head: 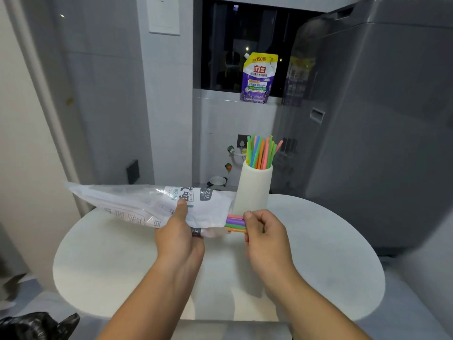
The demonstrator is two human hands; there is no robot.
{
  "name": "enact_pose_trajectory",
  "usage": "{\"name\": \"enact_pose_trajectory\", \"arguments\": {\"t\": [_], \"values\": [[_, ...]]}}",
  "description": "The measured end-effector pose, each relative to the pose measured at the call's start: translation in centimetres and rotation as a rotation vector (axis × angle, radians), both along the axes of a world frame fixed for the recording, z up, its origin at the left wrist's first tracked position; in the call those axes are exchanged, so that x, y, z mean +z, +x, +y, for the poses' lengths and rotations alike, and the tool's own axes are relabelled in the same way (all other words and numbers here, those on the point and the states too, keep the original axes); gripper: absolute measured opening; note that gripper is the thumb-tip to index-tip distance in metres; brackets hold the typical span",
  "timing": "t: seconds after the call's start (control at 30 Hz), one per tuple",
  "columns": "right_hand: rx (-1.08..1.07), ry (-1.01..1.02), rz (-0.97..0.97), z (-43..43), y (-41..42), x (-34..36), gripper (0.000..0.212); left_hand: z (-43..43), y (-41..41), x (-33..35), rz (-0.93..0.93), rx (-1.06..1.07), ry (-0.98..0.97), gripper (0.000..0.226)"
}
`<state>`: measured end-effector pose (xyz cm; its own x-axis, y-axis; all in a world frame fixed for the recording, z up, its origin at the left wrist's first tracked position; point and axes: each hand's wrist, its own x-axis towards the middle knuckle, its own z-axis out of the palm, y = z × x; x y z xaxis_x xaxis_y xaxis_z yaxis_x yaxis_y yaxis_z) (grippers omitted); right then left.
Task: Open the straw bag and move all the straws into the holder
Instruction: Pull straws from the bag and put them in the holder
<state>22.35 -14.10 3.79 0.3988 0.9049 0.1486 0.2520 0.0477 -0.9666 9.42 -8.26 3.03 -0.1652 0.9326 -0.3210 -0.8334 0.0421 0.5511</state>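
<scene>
My left hand [177, 231] grips the white printed straw bag [137, 204], which lies sideways above the round white table [122, 266] with its open mouth to the right. Several coloured straws [235, 224] stick out of that mouth, and my right hand [262, 231] pinches their ends. Just behind stands the cream cylindrical holder [253, 190], upright, with several green, orange, pink and blue straws [262, 152] standing in it.
A purple and yellow detergent pouch [259, 78] stands on the window ledge behind. A large grey appliance [367, 119] rises at the right. A black plastic bag [36, 326] lies at the lower left, below the table's edge.
</scene>
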Motion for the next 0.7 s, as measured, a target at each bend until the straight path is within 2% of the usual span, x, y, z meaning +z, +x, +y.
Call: {"name": "enact_pose_trajectory", "arguments": {"t": [0.1,0.23,0.27,0.37,0.43,0.57,0.7], "values": [[-0.006,0.055,-0.083,0.0,0.4,-0.1,0.022,0.3,-0.1,-0.1,-0.029,0.007,-0.006,0.036],[-0.04,0.071,-0.079,0.2,1.4,0.4,0.024,0.5,-0.7,-0.1,-0.069,0.02,-0.004,0.037],[-0.045,0.067,-0.032,0.2,1.5,0.5,0.025,0.5,-0.7,-0.1,-0.071,0.013,-0.011,0.037],[0.023,0.066,0.337,0.0,1.1,1.0,0.03,0.3,-0.5,0.0,-0.078,-0.009,-0.022,0.035],[0.062,0.072,0.488,0.0,0.5,1.1,0.028,0.2,-0.2,0.0,-0.088,-0.004,-0.022,0.036],[0.083,0.082,0.603,0.3,-0.3,0.6,0.021,0.2,0.2,0.2,-0.098,-0.005,-0.021,0.036],[0.067,0.099,0.602,0.6,-0.8,0.3,0.02,-0.1,0.4,0.2,-0.11,-0.028,-0.029,0.037]]}}
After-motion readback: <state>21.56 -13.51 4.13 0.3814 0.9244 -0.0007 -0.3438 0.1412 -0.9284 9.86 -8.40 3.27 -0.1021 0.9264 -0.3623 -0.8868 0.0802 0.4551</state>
